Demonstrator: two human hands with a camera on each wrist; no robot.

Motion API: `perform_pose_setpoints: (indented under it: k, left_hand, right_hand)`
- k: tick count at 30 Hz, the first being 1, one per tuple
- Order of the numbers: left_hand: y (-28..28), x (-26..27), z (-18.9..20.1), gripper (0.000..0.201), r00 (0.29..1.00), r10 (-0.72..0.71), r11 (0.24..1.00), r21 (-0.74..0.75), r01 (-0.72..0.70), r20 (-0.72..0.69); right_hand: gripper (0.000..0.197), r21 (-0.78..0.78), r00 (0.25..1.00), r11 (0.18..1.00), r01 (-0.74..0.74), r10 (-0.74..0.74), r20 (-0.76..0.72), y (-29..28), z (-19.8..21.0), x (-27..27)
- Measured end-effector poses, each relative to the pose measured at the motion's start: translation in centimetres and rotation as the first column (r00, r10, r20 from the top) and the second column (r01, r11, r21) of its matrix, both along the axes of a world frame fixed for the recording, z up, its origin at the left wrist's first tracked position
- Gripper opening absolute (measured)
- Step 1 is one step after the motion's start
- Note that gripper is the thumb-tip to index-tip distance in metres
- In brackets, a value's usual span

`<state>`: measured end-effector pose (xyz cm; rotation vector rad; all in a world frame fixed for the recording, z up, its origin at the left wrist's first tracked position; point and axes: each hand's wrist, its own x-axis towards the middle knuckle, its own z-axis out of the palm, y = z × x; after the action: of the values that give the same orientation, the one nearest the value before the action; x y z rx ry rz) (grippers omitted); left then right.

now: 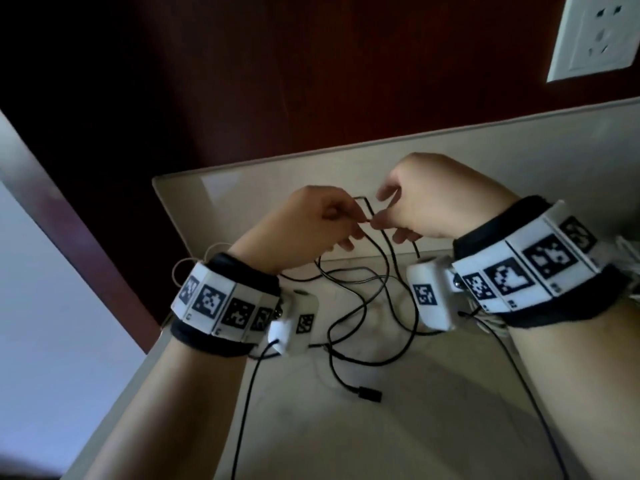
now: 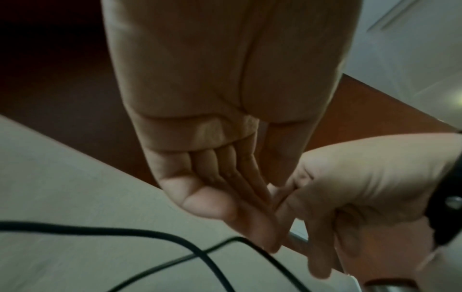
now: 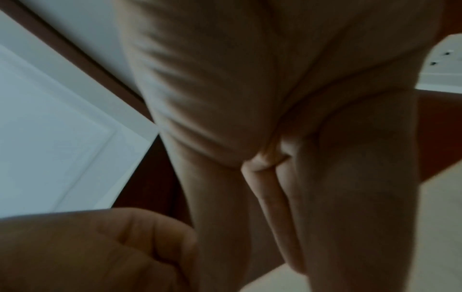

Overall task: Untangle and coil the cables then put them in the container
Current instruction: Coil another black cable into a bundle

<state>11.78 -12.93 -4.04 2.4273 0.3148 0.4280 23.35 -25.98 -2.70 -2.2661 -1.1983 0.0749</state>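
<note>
Two hands meet above the table (image 1: 450,393), both pinching the same black cable (image 1: 367,296) at one raised spot: the left hand (image 1: 304,223) grips it between thumb and curled fingers, and the right hand (image 1: 433,202) nips it with thumb and forefinger just beside, its other fingers loosely bent. Below them the cable hangs in crossed loops onto the tabletop, its plug end (image 1: 370,393) lying free toward the near side. To untangle well, I'd hold one pinch firm and feed slack with the other — following a single strand toward that free plug, not tugging, since pulling likely tightens the crossings. No container shows in any view — it must be found before stowing
</note>
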Motion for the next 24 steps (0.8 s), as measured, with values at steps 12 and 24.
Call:
perform_pose_setpoints:
  k: [12, 24]
  left_hand:
    - [2.0, -2.1, 2.2, 0.022, 0.987, 0.072, 0.997, -0.036, -0.068, 0.144]
    - [1.2, -2.6, 2.0, 0.022, 0.997, -0.012, 0.999, -0.052, 0.016, 0.078]
  right_hand:
    - [0.039, -0.701, 0.885, 0.655, -0.282, 0.459, 0.072, 1.3, -2.4, -9.3]
    - [0.017, -0.627, 0.886, 0.720, -0.297, 0.452, 0.099, 2.3, -3.8, -8.0]
